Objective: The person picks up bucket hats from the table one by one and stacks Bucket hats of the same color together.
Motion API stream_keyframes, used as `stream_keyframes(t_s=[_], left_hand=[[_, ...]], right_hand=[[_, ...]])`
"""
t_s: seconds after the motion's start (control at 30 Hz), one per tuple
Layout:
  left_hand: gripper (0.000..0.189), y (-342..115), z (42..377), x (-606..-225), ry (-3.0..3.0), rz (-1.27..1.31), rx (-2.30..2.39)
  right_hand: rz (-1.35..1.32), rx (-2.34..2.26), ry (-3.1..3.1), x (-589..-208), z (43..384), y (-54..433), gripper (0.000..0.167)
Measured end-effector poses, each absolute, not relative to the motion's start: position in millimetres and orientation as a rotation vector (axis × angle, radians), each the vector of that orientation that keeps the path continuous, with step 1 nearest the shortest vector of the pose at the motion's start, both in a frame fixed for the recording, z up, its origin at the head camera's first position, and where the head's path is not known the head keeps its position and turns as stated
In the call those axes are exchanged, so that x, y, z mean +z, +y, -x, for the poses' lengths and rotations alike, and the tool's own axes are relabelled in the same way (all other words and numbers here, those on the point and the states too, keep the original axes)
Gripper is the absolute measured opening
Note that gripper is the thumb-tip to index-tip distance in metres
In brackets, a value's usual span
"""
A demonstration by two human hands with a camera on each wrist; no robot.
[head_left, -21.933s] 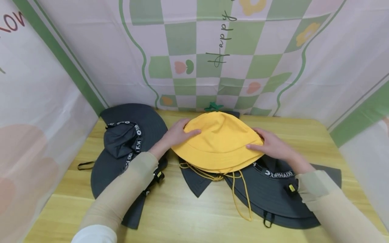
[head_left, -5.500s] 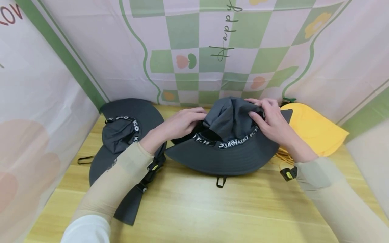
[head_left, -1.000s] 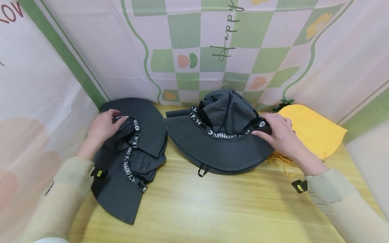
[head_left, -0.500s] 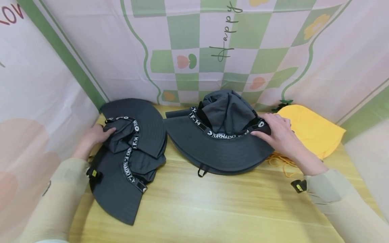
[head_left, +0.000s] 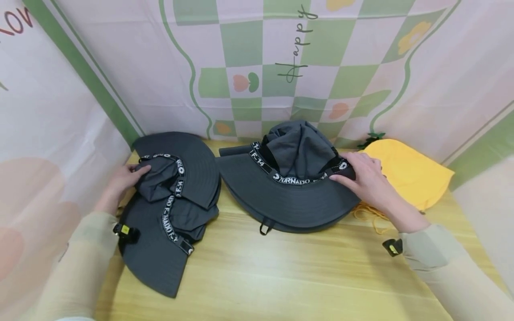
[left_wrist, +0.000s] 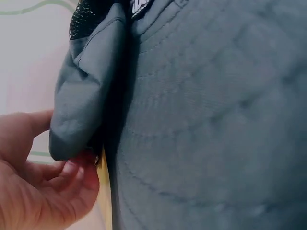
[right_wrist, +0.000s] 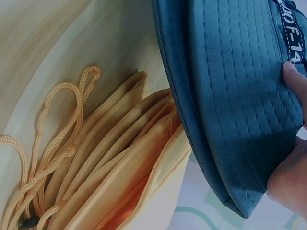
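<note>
On the left, overlapping dark grey sun hats (head_left: 196, 165) with lettered bands lie on the table. My left hand (head_left: 125, 178) is at the crown of the upper one, thumb on top. In the left wrist view, thumb and fingers (left_wrist: 72, 184) pinch the tip of that crown (left_wrist: 79, 112). At the back centre, more grey sun hats (head_left: 297, 205) are stacked brim on brim, crown up. My right hand (head_left: 367, 180) grips their right side, thumb by the band, other fingers hidden behind. Two brim edges (right_wrist: 206, 120) show together in the right wrist view.
Yellow bucket hats (head_left: 409, 171) lie nested at the back right, behind my right hand, with loose yellow cords (right_wrist: 53, 148). A patterned cloth (head_left: 241, 53) hangs behind the wooden table (head_left: 281, 276). A black strap loop (head_left: 264, 227) sticks out from the centre brims.
The yellow hats went from the centre to the right, and grey hats now stand there. My left hand moved over to the left hats, then down to the crown's left edge. My right hand stays.
</note>
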State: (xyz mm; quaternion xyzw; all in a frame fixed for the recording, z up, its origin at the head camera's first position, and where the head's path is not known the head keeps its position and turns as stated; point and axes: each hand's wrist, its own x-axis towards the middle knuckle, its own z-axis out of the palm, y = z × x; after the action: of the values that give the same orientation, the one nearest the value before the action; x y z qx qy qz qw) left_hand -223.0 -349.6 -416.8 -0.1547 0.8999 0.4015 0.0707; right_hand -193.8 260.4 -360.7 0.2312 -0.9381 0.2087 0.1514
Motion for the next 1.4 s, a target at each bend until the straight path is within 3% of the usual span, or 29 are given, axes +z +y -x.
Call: stream_keyframes(t_s=[0.17, 0.33, 0.4, 0.57, 0.73, 1.0, 1.4], left_hand=[[0.045, -347, 222, -418, 2.758, 0.453, 1.28], [0.068, -340, 223, -415, 2.686, 0.421, 1.366], [0.068, -337, 225, -414, 2.694, 0.419, 1.421], [0.044, -330, 226, -411, 2.756, 0.47, 1.594], [0.007, -326, 225, -403, 2.625, 0.492, 1.966], [0.018, -312, 223, -377, 2.391, 0.48, 2.539], [0.019, -296, 209, -326, 2.634, 0.175, 2.561]], right_hand=[[-0.672, 0.59, -2.68, -362, 193, 259, 0.049], [-0.66, 0.575, -2.685, -364, 194, 260, 0.052], [-0.653, 0.569, -2.688, -365, 194, 261, 0.053], [-0.648, 0.572, -2.695, -366, 195, 261, 0.052], [-0.656, 0.583, -2.702, -368, 196, 262, 0.053], [-0.665, 0.59, -2.708, -367, 197, 261, 0.053], [-0.652, 0.607, -2.777, -360, 200, 260, 0.054]])
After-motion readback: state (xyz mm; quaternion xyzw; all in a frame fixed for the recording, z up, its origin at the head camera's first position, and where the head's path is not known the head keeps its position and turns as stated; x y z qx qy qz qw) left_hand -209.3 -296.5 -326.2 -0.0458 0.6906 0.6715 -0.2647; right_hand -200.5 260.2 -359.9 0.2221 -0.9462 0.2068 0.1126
